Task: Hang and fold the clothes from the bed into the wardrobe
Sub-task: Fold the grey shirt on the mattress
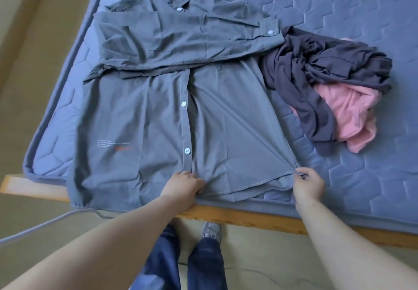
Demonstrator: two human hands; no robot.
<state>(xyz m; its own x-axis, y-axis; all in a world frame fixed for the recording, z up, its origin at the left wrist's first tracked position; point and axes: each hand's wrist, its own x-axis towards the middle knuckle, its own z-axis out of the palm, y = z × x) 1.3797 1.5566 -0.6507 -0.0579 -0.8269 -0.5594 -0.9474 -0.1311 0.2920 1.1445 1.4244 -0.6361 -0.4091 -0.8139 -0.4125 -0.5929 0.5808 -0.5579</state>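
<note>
Mattress: blue, quilted. It carries all the clothes and runs away from both hands to the far edge of view.
Bed frame: wooden rail just under the wrists, on the near side of the grip.
Grey shirt: lies flat and front up on the mattress, with the hem at the hands and the collar at the far end. One sleeve is folded across the chest, well beyond the grip.
Shirt handling (judgement): thin woven cloth, light and limp. It will sag and crease wherever it is unsupported, and it is not fragile. Best held at the hem edge and corners or along the stiffer button placket. Pinched mid-panel it would only bunch up.
Dark garment: crumpled heap beyond the right hand, touching the shirt's side edge.
Pink garment: partly under the dark one, further out from the grip. Neither is folded yet.
Left hand: clenched on the hem at the foot of the placket, fingers curled round the fabric edge.
Right hand: fingertips nipped onto the hem corner. Tension creases fan out from the pinch, so the cloth is pulled taut there.
Buttons: white, on the placket just beyond the left hand.
</note>
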